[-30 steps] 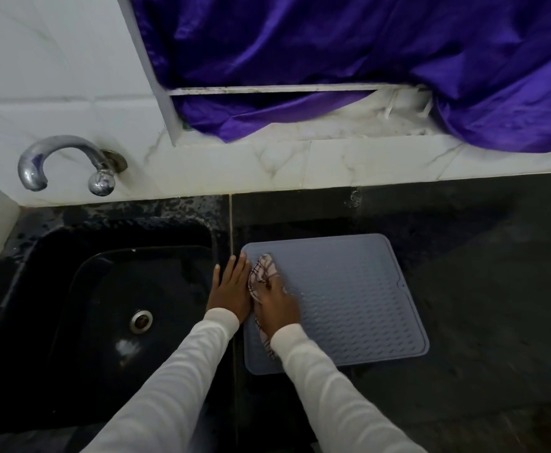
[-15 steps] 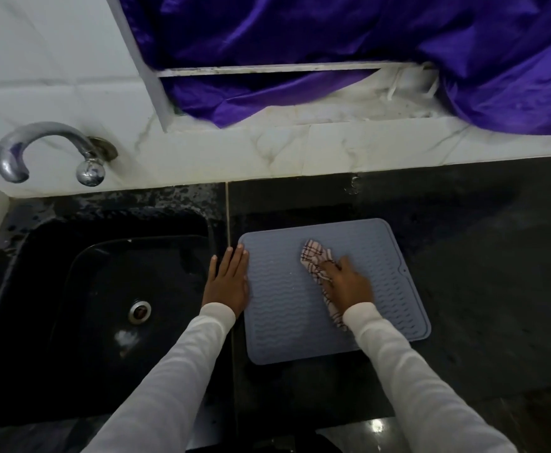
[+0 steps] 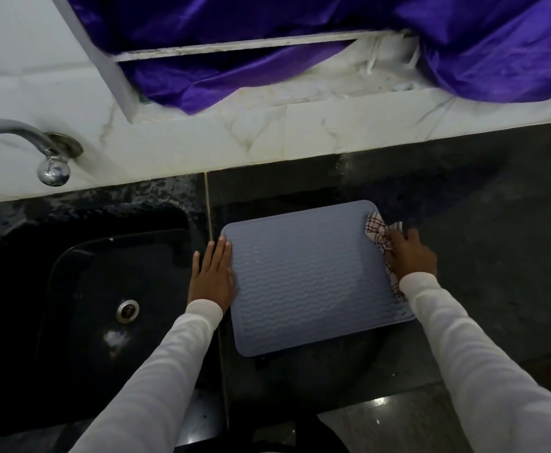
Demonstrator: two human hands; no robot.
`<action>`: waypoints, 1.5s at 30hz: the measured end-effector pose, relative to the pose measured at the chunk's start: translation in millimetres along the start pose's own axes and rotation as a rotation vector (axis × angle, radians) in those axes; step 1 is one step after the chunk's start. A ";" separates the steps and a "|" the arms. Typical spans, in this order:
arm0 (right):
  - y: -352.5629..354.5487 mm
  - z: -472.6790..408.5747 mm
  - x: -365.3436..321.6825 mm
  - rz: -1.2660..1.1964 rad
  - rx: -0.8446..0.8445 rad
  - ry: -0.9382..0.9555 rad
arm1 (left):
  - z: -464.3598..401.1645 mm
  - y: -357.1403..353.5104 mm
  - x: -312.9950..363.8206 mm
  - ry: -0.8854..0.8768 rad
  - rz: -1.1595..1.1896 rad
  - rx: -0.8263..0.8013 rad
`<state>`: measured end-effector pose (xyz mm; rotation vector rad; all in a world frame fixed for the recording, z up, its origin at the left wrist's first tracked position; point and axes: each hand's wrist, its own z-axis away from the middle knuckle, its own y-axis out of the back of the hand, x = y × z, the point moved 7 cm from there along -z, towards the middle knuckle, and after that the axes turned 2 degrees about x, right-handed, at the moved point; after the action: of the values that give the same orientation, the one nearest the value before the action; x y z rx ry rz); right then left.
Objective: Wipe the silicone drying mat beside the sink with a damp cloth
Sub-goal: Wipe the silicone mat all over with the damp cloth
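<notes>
A grey silicone drying mat (image 3: 313, 276) with a wavy ribbed surface lies flat on the dark stone table (image 3: 483, 243), just to the right of a black sink (image 3: 81, 289) with a metal drain (image 3: 127, 310) in its bottom. The mat's left edge runs close along the seam between sink and table.

The left hand (image 3: 213, 276) lies flat, palm down, fingers straight and together, pressing on the left edge of the mat; its grip is open and clamped on nothing. The right hand (image 3: 409, 256) sits at the mat's right edge, near the far right corner, its grip closed down over a checked cloth (image 3: 377, 232). The cloth is bunched under the palm, with one part sticking out beyond the fingertips onto the mat's corner and a strip trailing back along the edge toward the wrist. Whether the cloth is damp cannot be told. Both arms wear white long sleeves.

Behind the sink a chrome tap (image 3: 39, 148) curves out from the white marbled wall tiles (image 3: 235, 135). Above the tiles, purple satin fabric (image 3: 300, 34) hangs over a window ledge.
</notes>
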<state>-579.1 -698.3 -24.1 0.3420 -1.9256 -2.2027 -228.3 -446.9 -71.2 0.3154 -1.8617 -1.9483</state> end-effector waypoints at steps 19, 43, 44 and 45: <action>3.5 122.9 -237.7 -0.321 0.051 0.503 | -0.2 -4.5 2.4 0.050 0.024 -0.060; -15.2 52.2 -56.5 -0.117 -0.026 0.120 | 0.1 0.0 -4.1 0.030 -0.014 -0.020; -12.4 45.8 -36.9 -0.100 -0.026 0.077 | -0.9 -0.1 -3.6 0.034 -0.008 -0.020; -9.1 40.7 -21.0 -0.090 -0.024 0.038 | -1.3 -0.7 -3.2 0.039 -0.003 -0.025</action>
<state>-571.2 -652.4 -27.0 0.4718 -1.8976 -2.2559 -225.0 -446.7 -72.4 0.3462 -1.8126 -1.9520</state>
